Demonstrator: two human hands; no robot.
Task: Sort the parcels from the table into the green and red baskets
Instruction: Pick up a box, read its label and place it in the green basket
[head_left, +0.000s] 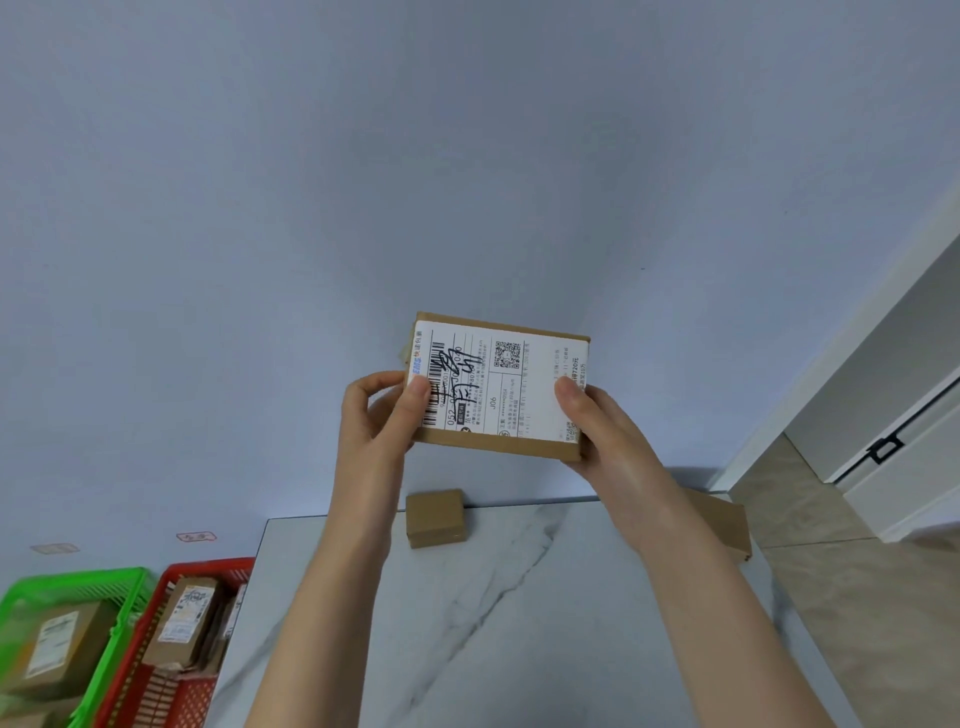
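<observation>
A flat cardboard parcel (498, 387) with a white shipping label and black handwriting is held up in the air above the table, label towards me. My left hand (379, 415) grips its left edge, thumb on the label. My right hand (597, 421) grips its right edge. A small plain cardboard box (435, 518) sits at the far edge of the white marble table (519, 623). A long flat parcel (727, 525) lies at the table's far right, partly hidden by my right arm. The green basket (119, 587) and the red basket (208, 569) stand at the lower left, each holding parcels.
A pale blue wall fills the background. Two small labels (196, 536) are stuck on the wall above the baskets. A white door frame and a cabinet (883, 441) stand at the right, with tiled floor (857, 623) beside the table.
</observation>
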